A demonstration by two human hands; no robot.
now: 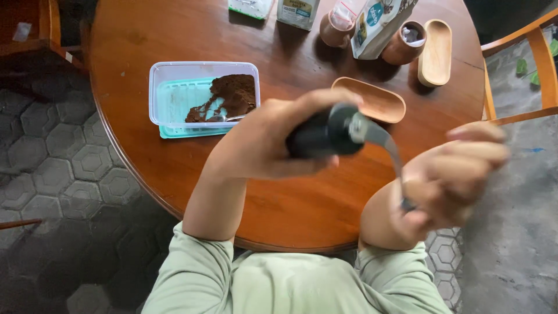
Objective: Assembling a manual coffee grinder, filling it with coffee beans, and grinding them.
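My left hand [264,139] grips the black cylindrical body of a hand coffee grinder [325,132], held tilted above the round wooden table [302,197]. A metal crank arm runs from the grinder's top down to a knob, and my right hand [450,177] is closed around that knob. The right hand is blurred with motion. A clear plastic tub [203,97] with a teal lid under it holds brown ground coffee and a spoon, to the left of the grinder.
An oval wooden dish [375,99] lies just behind the grinder, another wooden tray [436,52] at the far right. Two brown cups [404,43], a coffee bag [378,23] and a carton [297,11] stand at the table's far edge. A wooden chair [523,75] stands right.
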